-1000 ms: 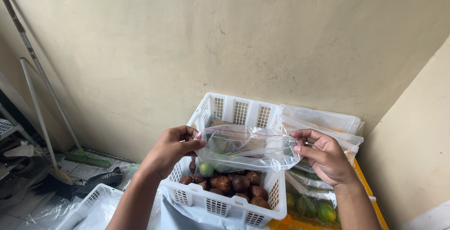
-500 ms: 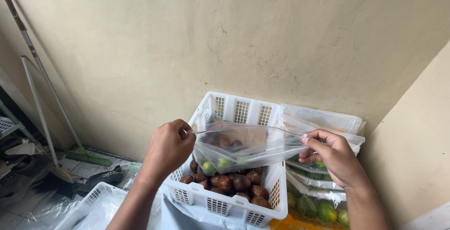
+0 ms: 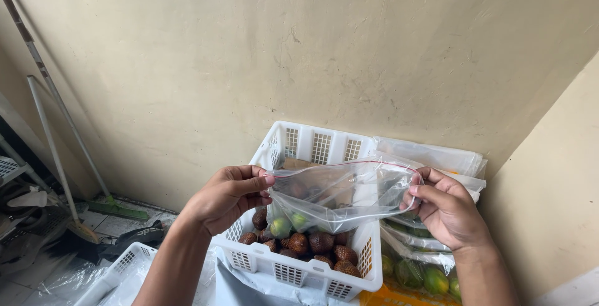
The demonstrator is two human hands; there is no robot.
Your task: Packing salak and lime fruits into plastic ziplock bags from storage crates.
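Observation:
A clear zip bag [image 3: 340,197] with a red seal line hangs between both hands above a white slotted basket [image 3: 315,147]. My left hand [image 3: 228,197] pinches the bag's left top corner. My right hand [image 3: 446,209] grips its right top corner. The bag's mouth is spread apart and it looks empty; the fruit showing through it lies below. In the basket lie several brown scaly fruits [image 3: 321,243] and two small green fruits [image 3: 281,226].
Clear bags of green fruit [image 3: 415,272] are stacked right of the basket on an orange surface [image 3: 390,296]. Another white basket with plastic sheeting [image 3: 125,272] sits lower left. Broom handles [image 3: 47,125] lean on the beige wall at left. A side wall closes in at right.
The bag's top was pulled taut into a straight line half a second ago; now both hands have moved closer together and the mouth bulges apart.

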